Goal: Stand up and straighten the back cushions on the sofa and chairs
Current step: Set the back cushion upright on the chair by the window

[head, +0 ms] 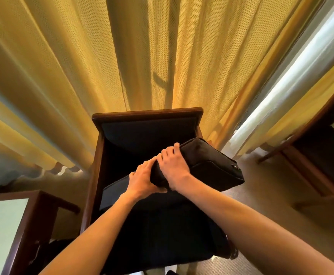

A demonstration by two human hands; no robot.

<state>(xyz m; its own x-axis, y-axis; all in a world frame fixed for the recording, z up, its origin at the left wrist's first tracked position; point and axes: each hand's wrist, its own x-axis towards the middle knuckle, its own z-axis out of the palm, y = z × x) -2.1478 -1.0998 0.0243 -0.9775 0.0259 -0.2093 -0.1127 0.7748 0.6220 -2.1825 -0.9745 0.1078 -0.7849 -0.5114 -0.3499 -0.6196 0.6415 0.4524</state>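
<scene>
A dark back cushion (211, 165) with a zip along one edge is lifted over a wooden armchair (148, 114) that has dark upholstery. The cushion tilts, its right end sticking out past the chair's right arm. My right hand (174, 167) grips the cushion's near left corner from above, fingers curled over its edge. My left hand (142, 179) holds the same corner from below and the left side. A flat dark pad (114, 191) lies on the seat under my left wrist.
Yellow curtains (63, 76) hang close behind the chair. A glass-topped wooden side table (5, 225) stands at the lower left. Another wooden chair (321, 139) stands at the right, with carpet (261, 195) between the two chairs.
</scene>
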